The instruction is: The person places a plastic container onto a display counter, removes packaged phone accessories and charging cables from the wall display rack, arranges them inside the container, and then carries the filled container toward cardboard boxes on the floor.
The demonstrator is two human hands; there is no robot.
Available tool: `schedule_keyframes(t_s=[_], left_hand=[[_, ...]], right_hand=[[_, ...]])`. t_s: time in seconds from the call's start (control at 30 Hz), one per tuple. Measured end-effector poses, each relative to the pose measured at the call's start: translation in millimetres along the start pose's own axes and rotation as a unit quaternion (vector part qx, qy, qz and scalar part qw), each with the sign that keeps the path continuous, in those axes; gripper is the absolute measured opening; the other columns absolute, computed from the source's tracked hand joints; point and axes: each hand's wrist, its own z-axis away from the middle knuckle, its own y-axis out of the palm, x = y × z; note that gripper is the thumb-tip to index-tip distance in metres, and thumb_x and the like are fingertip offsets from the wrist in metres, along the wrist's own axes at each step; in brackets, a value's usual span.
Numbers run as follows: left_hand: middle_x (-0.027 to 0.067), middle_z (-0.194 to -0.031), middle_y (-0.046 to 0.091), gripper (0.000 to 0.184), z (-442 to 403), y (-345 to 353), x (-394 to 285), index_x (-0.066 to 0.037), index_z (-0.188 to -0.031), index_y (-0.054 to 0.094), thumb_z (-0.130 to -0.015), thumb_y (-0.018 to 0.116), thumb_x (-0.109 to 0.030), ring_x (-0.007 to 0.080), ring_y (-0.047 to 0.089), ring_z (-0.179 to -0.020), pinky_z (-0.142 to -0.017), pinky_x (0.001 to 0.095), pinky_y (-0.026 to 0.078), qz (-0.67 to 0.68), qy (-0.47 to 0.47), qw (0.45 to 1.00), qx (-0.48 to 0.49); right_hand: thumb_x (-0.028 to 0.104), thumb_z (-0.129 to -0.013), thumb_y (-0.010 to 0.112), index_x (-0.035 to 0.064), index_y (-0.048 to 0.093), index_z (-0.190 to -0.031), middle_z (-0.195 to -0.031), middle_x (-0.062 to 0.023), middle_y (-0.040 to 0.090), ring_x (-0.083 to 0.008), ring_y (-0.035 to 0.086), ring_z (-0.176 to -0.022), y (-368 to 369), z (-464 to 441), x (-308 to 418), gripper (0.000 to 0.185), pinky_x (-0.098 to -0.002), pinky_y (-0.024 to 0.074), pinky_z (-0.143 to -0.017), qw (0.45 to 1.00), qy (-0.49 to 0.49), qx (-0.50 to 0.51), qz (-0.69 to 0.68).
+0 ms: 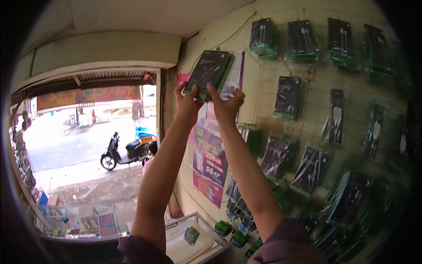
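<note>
Forearms (160, 176): two, raised, sleeves (143, 250) dark.
Wall (249, 83): pale, hung with bagged packets (304, 42).
Poster (209, 165): purple, 5G lettering.
Packs (209, 68): dark, green-edged, stacked, held high before the wall.
Left hand (188, 104): clamped on their lower left.
Right hand (226, 105): clamped on their lower right.

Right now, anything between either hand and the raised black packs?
Nothing visible. The left hand and right hand both touch the black packs at their lower end; the purple poster is lower on the wall, out of the way.
</note>
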Motion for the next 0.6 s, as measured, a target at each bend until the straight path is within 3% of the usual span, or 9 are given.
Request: schedule_keyframes(t_s=[0.07, 0.13, 0.23, 0.3, 0.37, 0.4, 0.43, 0.5, 0.6], left_hand=[[0.0151, -0.121, 0.049, 0.051, 16.6, -45.7, 6.3, -0.013, -0.133, 0.027, -0.092, 0.058, -0.010, 0.0270, 0.059, -0.100, -0.078, 0.0393, 0.055, 0.007, -0.021, 1.000, -0.019], [0.0123, -0.132, 0.040, 0.045, 43.8, -104.2, 16.0, -0.008, -0.131, 0.039, -0.091, 0.059, -0.009, 0.0266, 0.055, -0.108, -0.084, 0.0363, 0.053, -0.277, 0.091, 0.956, 0.027], [0.0184, -0.141, 0.034, 0.047, 108.3, -162.2, 1.6, 0.004, -0.124, 0.053, -0.081, 0.066, -0.009, 0.0293, 0.047, -0.122, -0.100, 0.0314, 0.044, -0.652, 0.105, 0.751, 0.015], [0.0176, -0.142, 0.033, 0.043, 143.2, -206.8, 5.0, 0.006, -0.122, 0.054, -0.082, 0.065, -0.007, 0.0300, 0.047, -0.123, -0.100, 0.0320, 0.044, -0.637, 0.097, 0.765, 0.024], [0.0204, -0.136, 0.040, 0.033, 168.3, -274.9, 36.6, 0.006, -0.118, 0.057, -0.088, 0.060, -0.008, 0.0282, 0.049, -0.120, -0.098, 0.0309, 0.045, -0.368, -0.022, 0.929, -0.035], [0.0140, -0.121, 0.049, 0.038, 185.6, -290.2, 41.4, -0.004, -0.128, 0.044, -0.092, 0.055, -0.007, 0.0194, 0.054, -0.102, -0.082, 0.0277, 0.048, -0.301, -0.056, 0.950, -0.056], [0.0107, -0.108, 0.054, 0.042, 202.4, -306.3, 44.5, -0.011, -0.132, 0.038, -0.094, 0.053, -0.006, 0.0157, 0.057, -0.093, -0.074, 0.0268, 0.050, -0.195, -0.125, 0.968, -0.096], [0.0074, -0.095, 0.060, 0.047, 236.1, -327.1, 47.1, -0.017, -0.137, 0.032, -0.095, 0.051, -0.005, 0.0120, 0.060, -0.085, -0.066, 0.0259, 0.051, -0.088, -0.195, 0.962, -0.168], [0.0115, -0.115, 0.054, 0.050, 293.3, -375.5, 76.1, -0.015, -0.135, 0.032, -0.092, 0.055, -0.002, 0.0158, 0.060, -0.090, -0.074, 0.0303, 0.052, -0.117, -0.249, 0.938, -0.212]], right_hand=[[0.037, -0.067, 0.085, -0.0057, 0.031, -0.119, -0.119, -0.0189, 0.034, -0.0297, 0.039, -0.110, -4.2, 18.7, -14.7, 0.086, -0.0423, 0.0367, -0.093, 0.993, -0.094, -0.068, 0.023], [0.037, -0.069, 0.084, -0.0019, 0.027, -0.129, -0.133, -0.0225, 0.026, -0.0312, 0.032, -0.123, -14.8, 47.5, -23.5, 0.092, -0.0457, 0.0334, -0.099, 0.998, -0.024, -0.041, -0.040], [0.040, -0.070, 0.082, -0.0046, 0.023, -0.134, -0.134, -0.0244, 0.030, -0.0318, 0.032, -0.127, -24.5, 93.3, -35.6, 0.098, -0.0450, 0.0303, -0.102, 0.999, 0.018, -0.001, -0.029], [0.043, -0.070, 0.082, -0.0084, 0.021, -0.135, -0.129, -0.0251, 0.037, -0.0324, 0.036, -0.126, -27.9, 135.5, -52.9, 0.102, -0.0433, 0.0284, -0.105, 0.999, 0.044, 0.027, 0.002], [0.044, -0.070, 0.082, -0.0071, 0.030, -0.134, -0.112, -0.0198, 0.056, -0.0278, 0.051, -0.114, -31.5, 177.8, -71.8, 0.097, -0.0389, 0.0359, -0.100, 0.956, 0.191, 0.221, -0.039], [0.044, -0.069, 0.082, -0.0079, 0.039, -0.130, -0.094, -0.0129, 0.064, -0.0234, 0.061, -0.095, -27.9, 200.7, -82.9, 0.091, -0.0339, 0.0444, -0.090, 0.943, 0.208, 0.258, -0.029], [0.043, -0.070, 0.082, -0.0068, 0.047, -0.122, -0.096, -0.0126, 0.065, -0.0209, 0.063, -0.089, -33.4, 222.8, -93.2, 0.080, -0.0322, 0.0483, -0.082, 0.904, 0.280, 0.323, 0.004], [0.039, -0.070, 0.082, -0.0049, 0.052, -0.116, -0.095, -0.0117, 0.065, -0.0169, 0.063, -0.087, -32.6, 280.0, -143.4, 0.070, -0.0302, 0.0496, -0.078, 0.881, 0.287, 0.362, -0.104], [0.029, -0.071, 0.081, -0.0016, 0.057, -0.108, -0.093, -0.0106, 0.067, -0.0148, 0.065, -0.083, -62.7, 343.7, -182.5, 0.054, -0.0280, 0.0514, -0.073, 0.824, 0.397, 0.401, -0.047]])
